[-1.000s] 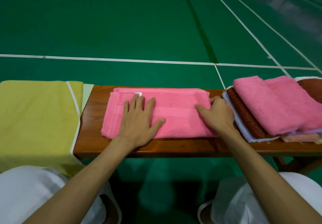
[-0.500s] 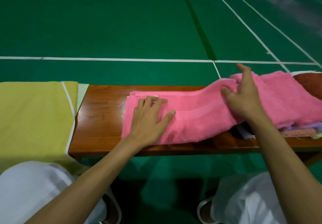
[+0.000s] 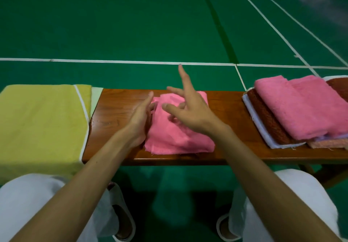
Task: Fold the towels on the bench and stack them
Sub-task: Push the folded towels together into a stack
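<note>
Towel (image 3: 178, 140), pink and folded, lies mid-frame on the tabletop (image 3: 227, 115). We see the left hand (image 3: 139, 118) straight-fingered against its left edge, the right hand (image 3: 190, 113) over it, fingers splayed wide, holding nothing. At right of frame a towel stack (image 3: 301, 110), at left a yellow cloth (image 3: 37, 125).

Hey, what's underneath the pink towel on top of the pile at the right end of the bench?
A brown towel, a white towel and a peach towel peek out beneath the pink towel. Anything else under its middle is covered.
</note>
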`<state>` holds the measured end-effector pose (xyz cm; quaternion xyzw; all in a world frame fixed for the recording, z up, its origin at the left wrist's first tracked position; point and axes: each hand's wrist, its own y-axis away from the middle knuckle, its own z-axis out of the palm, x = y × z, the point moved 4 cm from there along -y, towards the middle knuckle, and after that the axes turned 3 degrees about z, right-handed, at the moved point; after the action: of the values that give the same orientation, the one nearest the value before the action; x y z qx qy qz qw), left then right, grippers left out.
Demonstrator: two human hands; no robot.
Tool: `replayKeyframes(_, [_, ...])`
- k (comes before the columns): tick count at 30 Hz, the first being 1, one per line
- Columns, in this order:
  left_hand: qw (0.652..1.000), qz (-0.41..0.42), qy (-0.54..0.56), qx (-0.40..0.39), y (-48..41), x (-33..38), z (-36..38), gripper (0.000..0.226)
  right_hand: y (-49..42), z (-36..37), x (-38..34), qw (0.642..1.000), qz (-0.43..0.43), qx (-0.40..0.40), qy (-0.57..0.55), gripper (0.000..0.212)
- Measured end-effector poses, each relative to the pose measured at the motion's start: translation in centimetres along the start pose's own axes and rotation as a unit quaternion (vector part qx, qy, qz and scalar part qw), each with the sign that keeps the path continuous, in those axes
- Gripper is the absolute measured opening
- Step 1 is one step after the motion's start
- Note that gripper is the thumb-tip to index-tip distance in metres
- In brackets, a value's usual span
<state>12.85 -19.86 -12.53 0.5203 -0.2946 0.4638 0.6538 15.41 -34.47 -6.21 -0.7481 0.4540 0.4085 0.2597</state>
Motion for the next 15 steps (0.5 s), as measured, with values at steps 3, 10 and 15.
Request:
replayKeyframes(3, [0.998, 0.024, -0.053, 0.033, -0.4, -0.2, -0.4, 0.03, 0.2, -1.0, 0.5, 0.992, 0.021, 0.118, 0.03, 0.081])
replayKeyframes(10, [0.989, 0.085, -0.035, 0.114, 0.6, 0.7, 0.1, 0.056, 1.4, -4.7, 7.1, 0.938, 0.29, 0.163, 0.097, 0.038])
replayKeyframes(15, [0.976, 0.113, -0.092, 0.164, 2.1, 0.7, -1.2, 0.055, 1.0, -3.2, 7.5, 0.948, 0.274, 0.153, 0.047, 0.022])
